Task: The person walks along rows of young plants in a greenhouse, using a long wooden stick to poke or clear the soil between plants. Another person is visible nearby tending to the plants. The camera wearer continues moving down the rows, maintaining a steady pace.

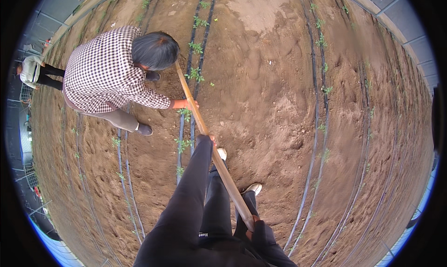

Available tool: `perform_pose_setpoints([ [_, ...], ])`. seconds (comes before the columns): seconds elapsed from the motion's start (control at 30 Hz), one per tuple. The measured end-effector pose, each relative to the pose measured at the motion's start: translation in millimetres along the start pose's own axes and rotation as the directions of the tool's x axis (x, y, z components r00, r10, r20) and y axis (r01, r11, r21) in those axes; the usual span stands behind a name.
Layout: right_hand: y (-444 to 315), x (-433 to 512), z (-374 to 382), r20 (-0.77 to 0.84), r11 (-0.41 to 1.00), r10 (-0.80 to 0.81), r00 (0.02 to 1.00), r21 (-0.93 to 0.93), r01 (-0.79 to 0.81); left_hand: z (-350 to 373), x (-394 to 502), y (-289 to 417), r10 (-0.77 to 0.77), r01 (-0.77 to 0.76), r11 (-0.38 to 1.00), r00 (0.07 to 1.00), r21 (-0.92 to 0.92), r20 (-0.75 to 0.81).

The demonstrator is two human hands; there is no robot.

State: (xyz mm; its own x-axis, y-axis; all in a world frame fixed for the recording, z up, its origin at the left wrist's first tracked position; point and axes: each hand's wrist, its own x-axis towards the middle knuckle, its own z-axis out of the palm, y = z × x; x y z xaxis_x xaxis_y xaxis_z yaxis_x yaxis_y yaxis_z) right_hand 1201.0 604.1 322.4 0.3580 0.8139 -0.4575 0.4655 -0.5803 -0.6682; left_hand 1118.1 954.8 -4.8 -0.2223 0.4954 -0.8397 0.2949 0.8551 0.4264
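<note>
A long bamboo pole (pixel 226 176) slants across the view in front of me. My left hand (pixel 212 139) is wrapped around its middle, mostly hidden by my dark sleeve. Near the pole's close end, my right hand (pixel 256 219) grips it beside my leg. A co-worker's hand (pixel 185 104) is on or right beside the pole farther up; the contact is hard to see. The pole's far end passes out of sight by the co-worker's head (pixel 155 50).
A co-worker in a checked shirt (pixel 101 70) bends over at the left. Dark drip lines (pixel 316 103) and small green seedlings (pixel 195 74) run in rows along the bare soil (pixel 258 120). Another person (pixel 35 71) stands farther left. Greenhouse framing (pixel 389 7) borders the plot.
</note>
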Motion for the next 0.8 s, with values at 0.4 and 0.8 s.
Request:
perform_pose_setpoints([
  [0.4, 16, -71, -13, 0.165, 0.991, 0.127, 0.978, 0.013, -0.131, -22, -65, -32, -0.033, 0.038, 0.997, 0.997, 0.061, -0.072],
  [0.8, 8, -64, -15, 0.17, 0.985, 0.172, 0.97, -0.013, -0.173, -16, -99, -48, -0.05, 0.056, 0.991, 0.997, 0.121, -0.052],
])
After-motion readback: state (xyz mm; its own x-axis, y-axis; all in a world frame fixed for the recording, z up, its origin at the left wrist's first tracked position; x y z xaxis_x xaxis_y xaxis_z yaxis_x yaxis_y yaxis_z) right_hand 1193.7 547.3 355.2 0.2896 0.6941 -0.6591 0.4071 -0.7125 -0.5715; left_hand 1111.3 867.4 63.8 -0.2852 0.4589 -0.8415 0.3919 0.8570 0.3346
